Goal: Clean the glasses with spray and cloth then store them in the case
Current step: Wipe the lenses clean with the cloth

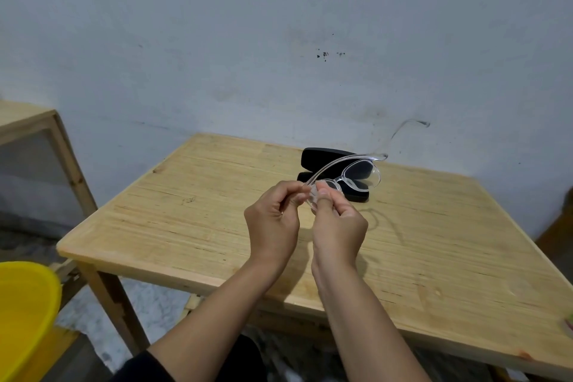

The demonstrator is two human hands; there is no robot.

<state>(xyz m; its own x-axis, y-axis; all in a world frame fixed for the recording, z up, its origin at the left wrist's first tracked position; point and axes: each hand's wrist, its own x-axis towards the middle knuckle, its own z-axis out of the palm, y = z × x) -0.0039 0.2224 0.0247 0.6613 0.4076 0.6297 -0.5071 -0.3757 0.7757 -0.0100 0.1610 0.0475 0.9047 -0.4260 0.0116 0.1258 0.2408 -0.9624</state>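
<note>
Clear-framed glasses (359,172) are held above the wooden table (201,211), with both temple arms unfolded and one pointing up toward the wall. My left hand (274,220) pinches the frame's near end beside one lens. My right hand (339,223) grips that same lens between thumb and fingers. Behind the glasses, a black glasses case (325,156) lies open on the table, partly hidden by the frame. No spray bottle or cloth is visible.
A yellow plastic basin (24,313) sits low at the left. A second wooden table or frame (46,133) stands at the far left against the grey wall. A small greenish object shows at the right edge (569,324).
</note>
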